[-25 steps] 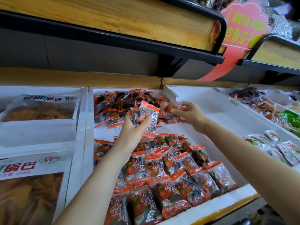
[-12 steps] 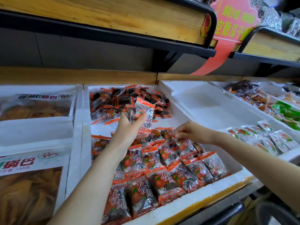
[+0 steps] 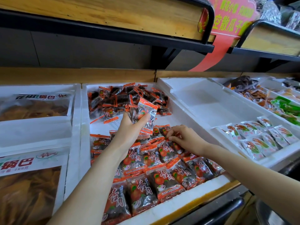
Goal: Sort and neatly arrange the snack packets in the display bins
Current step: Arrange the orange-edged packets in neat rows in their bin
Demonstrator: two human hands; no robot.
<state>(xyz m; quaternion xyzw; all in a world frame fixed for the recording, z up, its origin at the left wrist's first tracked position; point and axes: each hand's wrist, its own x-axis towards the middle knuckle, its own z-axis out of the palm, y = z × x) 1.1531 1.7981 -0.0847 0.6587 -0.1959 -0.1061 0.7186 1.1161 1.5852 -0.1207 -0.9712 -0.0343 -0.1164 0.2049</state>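
- The left hand [image 3: 129, 127] is raised over the middle bin [image 3: 84, 127], with its fingers and thumb curled round a small bunch of packets [image 3: 145, 113].
- The bunch of packets stands almost upright in the hand. The long side runs up and down, and the orange top edge points up and leans a bit to the left.
- The right hand [image 3: 186, 138] is low, on the neat rows [image 3: 155, 176] at the front of the middle bin. Its fingers are bent, and the tips pinch the orange end of a back-row packet [image 3: 170, 143].
- The packets in the neat rows lie flat with the printed side up. They overlap like roof tiles, and their long sides run from back-left to front-right.
- At the back of the same bin is a loose pile [image 3: 126, 98] of the same snacks, pointing every which way.
- A bare strip of white bin floor lies between the loose pile and the neat rows.
- The left bin [image 3: 76, 111] holds big bags of chips [image 3: 32, 109].
- Just to the right is another white bin [image 3: 203, 101], and past it some white and green packets [image 3: 259, 140].
- A wooden shelf [image 3: 113, 15] and a red sign [image 3: 230, 18] hang above.
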